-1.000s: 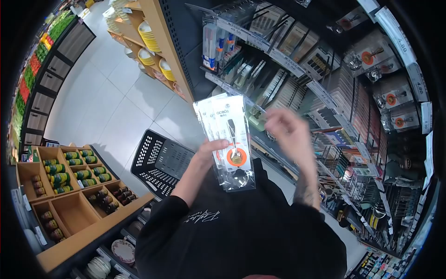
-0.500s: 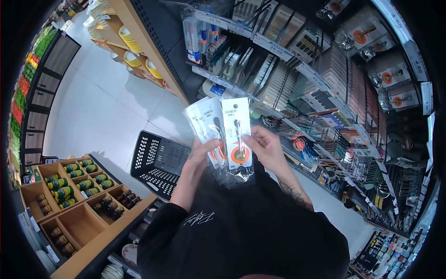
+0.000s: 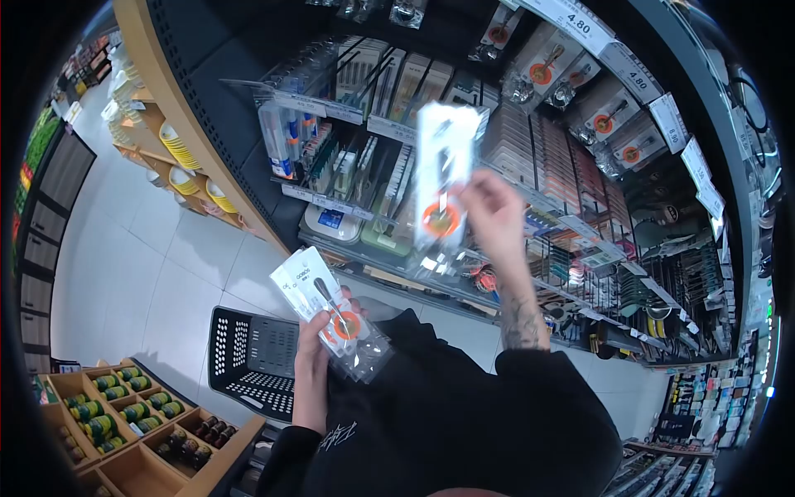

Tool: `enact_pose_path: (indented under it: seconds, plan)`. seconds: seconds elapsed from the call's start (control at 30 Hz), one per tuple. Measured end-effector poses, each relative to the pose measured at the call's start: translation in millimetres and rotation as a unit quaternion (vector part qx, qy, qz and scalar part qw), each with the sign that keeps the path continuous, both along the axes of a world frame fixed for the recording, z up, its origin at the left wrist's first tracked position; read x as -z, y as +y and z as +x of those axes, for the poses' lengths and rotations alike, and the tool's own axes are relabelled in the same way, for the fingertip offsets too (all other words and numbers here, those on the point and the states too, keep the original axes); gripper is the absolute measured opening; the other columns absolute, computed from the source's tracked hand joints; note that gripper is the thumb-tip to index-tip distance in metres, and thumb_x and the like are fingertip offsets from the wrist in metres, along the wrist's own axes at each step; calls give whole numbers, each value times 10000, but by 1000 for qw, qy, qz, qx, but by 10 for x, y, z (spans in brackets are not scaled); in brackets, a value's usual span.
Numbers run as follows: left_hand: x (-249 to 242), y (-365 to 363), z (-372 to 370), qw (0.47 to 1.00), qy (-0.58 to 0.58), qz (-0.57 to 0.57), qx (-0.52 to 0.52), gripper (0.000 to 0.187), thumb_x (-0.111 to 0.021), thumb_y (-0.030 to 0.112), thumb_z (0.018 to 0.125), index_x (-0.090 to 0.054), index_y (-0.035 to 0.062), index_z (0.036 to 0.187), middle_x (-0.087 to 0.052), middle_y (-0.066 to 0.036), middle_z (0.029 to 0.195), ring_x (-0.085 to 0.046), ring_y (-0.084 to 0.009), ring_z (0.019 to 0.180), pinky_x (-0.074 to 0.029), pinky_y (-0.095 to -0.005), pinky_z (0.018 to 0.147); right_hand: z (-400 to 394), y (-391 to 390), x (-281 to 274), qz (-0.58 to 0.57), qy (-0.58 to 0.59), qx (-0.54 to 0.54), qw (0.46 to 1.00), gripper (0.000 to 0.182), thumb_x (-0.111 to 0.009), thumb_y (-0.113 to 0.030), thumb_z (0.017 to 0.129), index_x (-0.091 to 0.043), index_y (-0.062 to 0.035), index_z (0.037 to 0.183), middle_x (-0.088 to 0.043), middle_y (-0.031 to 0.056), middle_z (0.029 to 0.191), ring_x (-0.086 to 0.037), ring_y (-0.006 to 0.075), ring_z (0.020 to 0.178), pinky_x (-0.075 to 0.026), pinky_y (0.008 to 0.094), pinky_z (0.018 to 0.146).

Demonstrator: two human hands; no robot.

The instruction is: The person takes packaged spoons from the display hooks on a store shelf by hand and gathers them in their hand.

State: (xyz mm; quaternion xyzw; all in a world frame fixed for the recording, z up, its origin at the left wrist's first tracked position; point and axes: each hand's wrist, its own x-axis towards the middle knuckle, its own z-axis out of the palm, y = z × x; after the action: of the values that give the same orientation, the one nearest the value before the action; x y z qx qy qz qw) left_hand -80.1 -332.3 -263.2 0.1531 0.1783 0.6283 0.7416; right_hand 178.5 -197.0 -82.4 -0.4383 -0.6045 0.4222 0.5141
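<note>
My left hand (image 3: 313, 335) is closed on several overlapping spoon packets (image 3: 319, 302), white cards in clear wrap with an orange circle, held low in front of my body. Raised toward the shelves, my right hand (image 3: 494, 214) pinches a single spoon packet (image 3: 447, 178) by its right edge; motion blurs it. Behind that packet are hanging boxed utensils (image 3: 542, 153). Similar carded spoons (image 3: 542, 70) hang on hooks at the upper right.
A black perforated basket (image 3: 269, 356) stands on the floor at the left. A wooden display (image 3: 240, 431) with jars is at the lower left. Yellow bowls (image 3: 178, 147) sit on a wooden shelf. Price rails (image 3: 571, 21) edge the shelving.
The packets have parted: my right hand has lifted one up toward the shelves, while my left hand has lowered the others. The view has turned toward the upper right shelves.
</note>
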Motion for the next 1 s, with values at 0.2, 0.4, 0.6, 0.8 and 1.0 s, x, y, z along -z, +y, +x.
enact_pose_path:
  seconds: [0.2,0.4,0.6,0.8,1.0]
  plan:
    - [-14,-79,19,1000,-3,14,-7,651,-775,252,765,-483,6,1292,-599,-149,1123,-643,-321,984,-552,-535,901,193,490,-559,119,62,55,989,149,-677,-71,947,-655,49,1032,-687,45,937,-631,53,828,-488,180,730]
    - [33,-77,67,1000,-14,3,-16,677,-784,260,743,-479,5,1292,-598,-157,1118,-649,-321,973,-566,-545,893,189,552,-675,143,79,63,985,164,-681,-62,945,-644,55,1053,-687,62,957,-640,60,831,-503,189,728]
    - [139,-7,94,999,4,1,37,679,-792,310,763,-494,25,1302,-587,-114,1134,-633,-288,998,-525,-524,937,230,632,-732,163,83,74,980,164,-681,-58,943,-645,63,1047,-686,60,951,-636,52,826,-497,178,714]
    - [221,107,158,998,-14,-24,64,691,-795,224,755,-464,-33,1304,-616,-175,1118,-664,-338,987,-563,-553,893,282,758,-895,198,65,97,973,167,-697,-73,935,-661,56,1035,-671,25,907,-587,24,764,-440,162,649]
    - [166,170,193,997,-10,-25,75,668,-795,223,754,-476,-35,1282,-619,-176,1106,-660,-339,977,-562,-548,880,373,998,-1026,219,44,129,966,204,-728,-152,909,-677,22,1002,-649,-13,803,-532,16,658,-394,183,575]
